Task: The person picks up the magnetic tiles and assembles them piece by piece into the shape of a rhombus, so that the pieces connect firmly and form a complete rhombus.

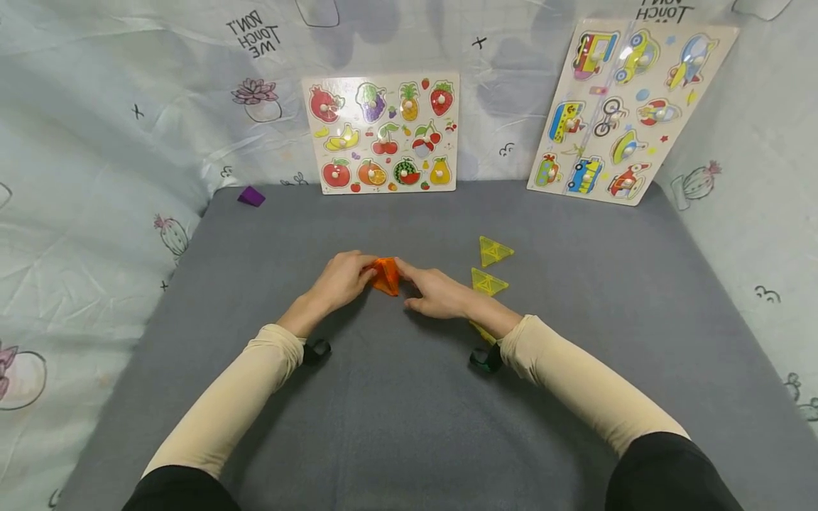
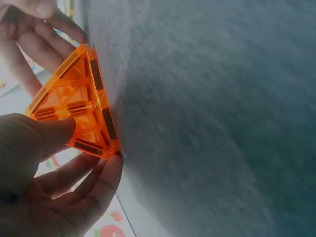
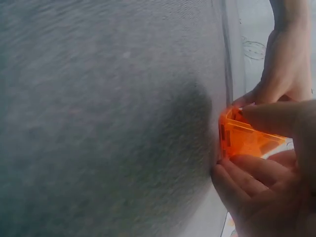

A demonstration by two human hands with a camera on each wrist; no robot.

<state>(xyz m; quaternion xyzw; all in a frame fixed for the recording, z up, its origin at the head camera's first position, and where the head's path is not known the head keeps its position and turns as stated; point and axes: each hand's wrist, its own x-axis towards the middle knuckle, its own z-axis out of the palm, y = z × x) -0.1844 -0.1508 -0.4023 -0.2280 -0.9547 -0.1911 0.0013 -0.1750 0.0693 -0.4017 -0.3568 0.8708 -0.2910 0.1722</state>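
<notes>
An orange translucent piece of joined triangular magnetic tiles [image 1: 386, 276] stands tilted up on the grey cloth between both hands. My left hand [image 1: 344, 278] pinches it, with the thumb [image 2: 57, 133] on one face and the other fingers behind its edge. From the other side, my right hand [image 1: 437, 292] reaches to it. The right fingers [image 3: 242, 180] lie along the piece, while the right thumb stands apart from it in the head view. Yellow triangular tiles [image 1: 489, 282] lie flat beside the right hand; the nearest is partly hidden by the right forearm.
A purple piece [image 1: 251, 196] lies at the table's back left corner. A fruit puzzle board [image 1: 387, 133] and a vehicle puzzle board [image 1: 613, 163] lean on the patterned cloth behind the table [image 1: 396, 426]. Black straps hang at both wrists.
</notes>
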